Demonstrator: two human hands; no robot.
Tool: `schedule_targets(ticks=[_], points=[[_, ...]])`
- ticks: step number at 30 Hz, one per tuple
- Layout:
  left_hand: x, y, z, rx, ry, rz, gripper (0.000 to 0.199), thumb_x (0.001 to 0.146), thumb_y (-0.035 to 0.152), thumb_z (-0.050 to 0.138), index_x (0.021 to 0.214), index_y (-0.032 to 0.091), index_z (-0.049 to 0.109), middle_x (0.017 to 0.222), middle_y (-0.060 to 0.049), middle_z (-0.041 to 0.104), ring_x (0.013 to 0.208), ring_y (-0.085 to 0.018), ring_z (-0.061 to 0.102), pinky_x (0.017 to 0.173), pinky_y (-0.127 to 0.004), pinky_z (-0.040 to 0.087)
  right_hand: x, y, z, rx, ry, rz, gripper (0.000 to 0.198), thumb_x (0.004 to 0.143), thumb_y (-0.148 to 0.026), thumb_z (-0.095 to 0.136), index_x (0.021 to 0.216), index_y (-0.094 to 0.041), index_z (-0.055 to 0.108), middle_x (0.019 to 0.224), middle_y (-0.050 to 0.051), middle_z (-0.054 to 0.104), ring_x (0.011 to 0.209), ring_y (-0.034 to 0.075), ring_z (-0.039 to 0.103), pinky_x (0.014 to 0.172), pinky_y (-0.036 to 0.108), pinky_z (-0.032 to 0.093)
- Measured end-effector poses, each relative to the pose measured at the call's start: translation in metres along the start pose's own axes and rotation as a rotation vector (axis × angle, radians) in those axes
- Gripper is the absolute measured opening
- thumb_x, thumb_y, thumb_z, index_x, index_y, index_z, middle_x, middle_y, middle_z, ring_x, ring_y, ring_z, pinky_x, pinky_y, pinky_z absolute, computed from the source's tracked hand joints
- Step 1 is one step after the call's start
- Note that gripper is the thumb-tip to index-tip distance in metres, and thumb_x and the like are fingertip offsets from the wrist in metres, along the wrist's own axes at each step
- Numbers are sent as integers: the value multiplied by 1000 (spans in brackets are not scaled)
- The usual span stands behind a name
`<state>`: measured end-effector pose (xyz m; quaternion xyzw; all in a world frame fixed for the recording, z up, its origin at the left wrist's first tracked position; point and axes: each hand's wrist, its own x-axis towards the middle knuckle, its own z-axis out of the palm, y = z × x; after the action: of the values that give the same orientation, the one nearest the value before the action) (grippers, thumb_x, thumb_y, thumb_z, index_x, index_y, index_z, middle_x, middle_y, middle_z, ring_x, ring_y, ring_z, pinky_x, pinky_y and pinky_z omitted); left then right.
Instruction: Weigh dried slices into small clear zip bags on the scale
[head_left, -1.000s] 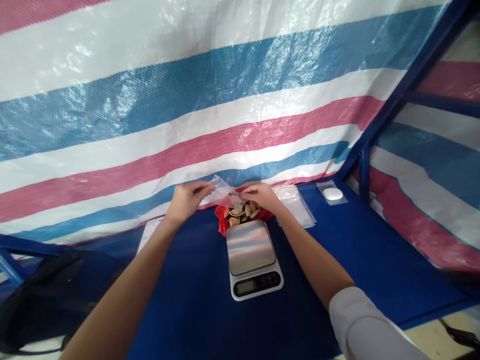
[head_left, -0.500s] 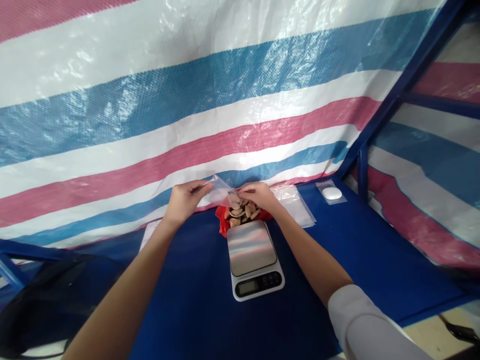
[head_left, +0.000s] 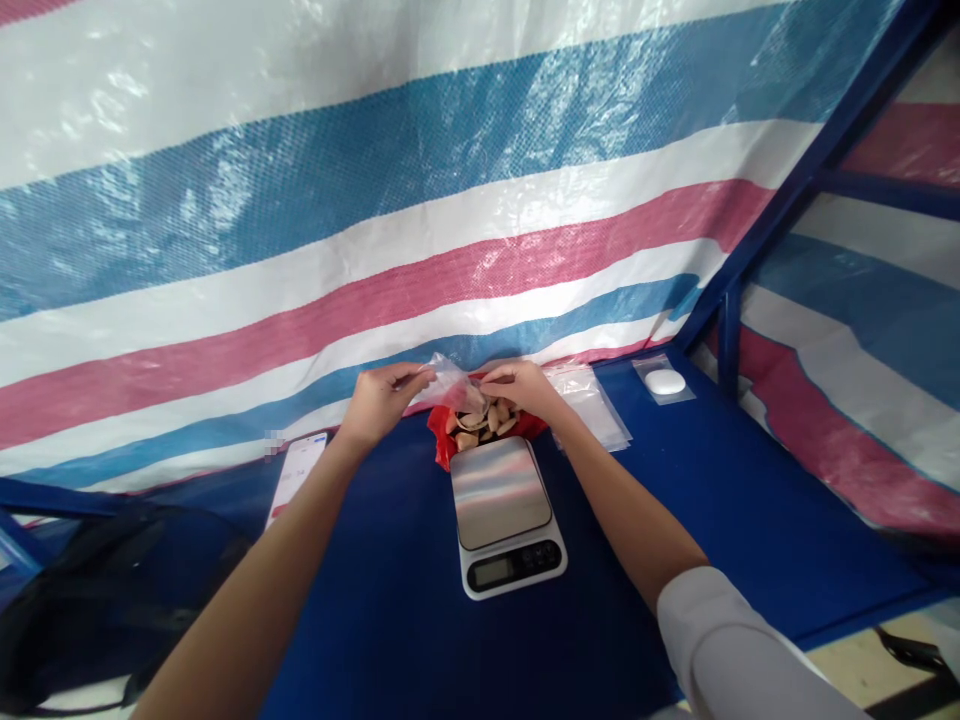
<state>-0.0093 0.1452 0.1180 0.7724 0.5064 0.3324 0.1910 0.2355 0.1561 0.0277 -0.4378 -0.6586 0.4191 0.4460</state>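
Note:
A clear plastic bag (head_left: 450, 384) is stretched between my hands above a red plastic bag (head_left: 442, 430). My left hand (head_left: 381, 402) pinches its left end between thumb and fingers. At the other end, the fingers of my right hand (head_left: 525, 388) are closed on the bag's edge; the exact grip is partly hidden. Tan, flattish pieces (head_left: 491, 420), whose kind I cannot make out, fill the red bag, and some show through the clear plastic. Right in front of the red bag, a white kitchen scale (head_left: 514, 590) with a bare steel plate (head_left: 501, 495) lies on the blue table.
Flat clear bags (head_left: 596, 410) lie beside my right forearm. Farther right is a white oval object (head_left: 664, 382) on a small clear bag. A phone (head_left: 296, 475) lies behind my left forearm, a black bag (head_left: 142, 600) at the left. Striped sheeting (head_left: 420, 230) rises behind the table.
The view has shifted slightly, and more of the phone shows by my left forearm. Both hands keep hold of the clear bag, which has sagged and bunched a little.

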Motion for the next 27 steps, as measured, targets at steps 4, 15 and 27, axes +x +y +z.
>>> schedule_targets(ticks=[4, 15, 27], points=[[0, 0, -6, -3, 44, -5, 42, 83, 57, 67, 84, 17, 78, 78, -4, 77, 71, -19, 66, 67, -27, 50, 1, -1, -1, 120, 9, 106, 19, 79, -35, 72, 85, -18, 80, 79, 3, 76, 52, 12, 59, 47, 23, 45], [-4, -2, -12, -22, 83, -6, 39, 83, 56, 68, 89, 19, 79, 86, -5, 80, 82, -24, 73, 75, -30, 57, 6, 3, 9, 270, 81, 132, 18, 77, -31, 75, 90, -20, 79, 88, 3, 77, 62, 15, 66, 56, 26, 55], [-10, -8, -13, -26, 25, -32, 38, 81, 56, 69, 86, 19, 78, 85, -6, 79, 78, -22, 72, 73, -30, 56, 2, -1, 6, 110, 76, 19, 17, 82, -29, 69, 91, -20, 79, 96, 4, 78, 71, 16, 69, 63, 27, 55]])
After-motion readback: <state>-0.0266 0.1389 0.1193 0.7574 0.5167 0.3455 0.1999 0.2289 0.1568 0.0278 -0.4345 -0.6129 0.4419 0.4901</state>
